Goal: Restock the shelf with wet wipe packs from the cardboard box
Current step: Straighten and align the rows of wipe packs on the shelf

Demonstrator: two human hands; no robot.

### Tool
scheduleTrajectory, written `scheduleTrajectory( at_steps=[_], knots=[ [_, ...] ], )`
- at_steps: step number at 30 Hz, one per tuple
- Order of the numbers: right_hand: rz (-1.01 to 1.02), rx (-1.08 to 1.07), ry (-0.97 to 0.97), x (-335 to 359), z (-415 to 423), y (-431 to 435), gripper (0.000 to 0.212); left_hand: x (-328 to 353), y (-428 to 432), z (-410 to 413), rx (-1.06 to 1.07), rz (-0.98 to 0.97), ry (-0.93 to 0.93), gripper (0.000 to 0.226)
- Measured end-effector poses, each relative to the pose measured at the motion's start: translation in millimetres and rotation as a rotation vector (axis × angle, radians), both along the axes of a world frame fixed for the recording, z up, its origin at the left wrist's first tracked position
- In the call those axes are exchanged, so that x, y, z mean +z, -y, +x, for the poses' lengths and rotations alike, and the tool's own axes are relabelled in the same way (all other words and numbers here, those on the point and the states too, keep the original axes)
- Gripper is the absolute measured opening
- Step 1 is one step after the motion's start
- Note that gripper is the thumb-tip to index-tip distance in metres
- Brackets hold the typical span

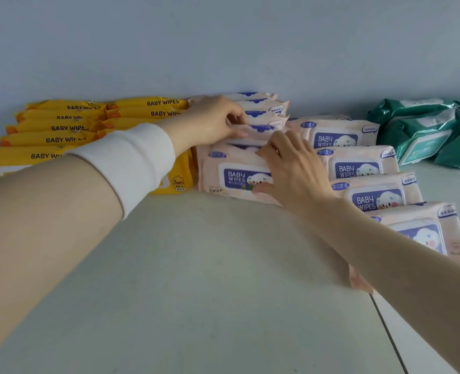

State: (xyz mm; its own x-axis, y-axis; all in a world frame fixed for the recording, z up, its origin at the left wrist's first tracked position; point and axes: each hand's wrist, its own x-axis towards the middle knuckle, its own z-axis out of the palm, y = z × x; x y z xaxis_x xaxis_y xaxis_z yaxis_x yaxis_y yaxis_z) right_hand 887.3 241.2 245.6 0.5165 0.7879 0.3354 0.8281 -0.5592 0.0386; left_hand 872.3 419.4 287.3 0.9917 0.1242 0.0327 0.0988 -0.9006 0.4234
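Nearest lies the bare shelf (pixel 210 279), with 4 pink packs (pixel 358 168) leaning back in a row along its right side. Past that, the right hand (pixel 293 171) rests on the front pink pack (pixel 231 176) of the middle row. Its fingers (pixel 291 147) are spread and nearly straight over the top edge, thumb on the face, likely steadying the row against slumping forward. Further in, the left hand (pixel 210 120), white sleeve (pixel 131 160) at the wrist, has its fingers curled, pinching the top of a rear pink pack (pixel 261 128), probably to seat it upright. Yellow packs (pixel 69 128) fill the left and green packs (pixel 423 130) the far right, against the wall (pixel 223 44). The cardboard box is out of view.
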Motion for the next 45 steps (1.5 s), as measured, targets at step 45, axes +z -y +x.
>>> scheduleTrajectory(
  at_steps=[45],
  knots=[
    [-0.49, -0.228, -0.555, 64, 60, 183, 0.122, 5, 119, 52, -0.195, 0.271, 0.043, 0.062]
  ],
)
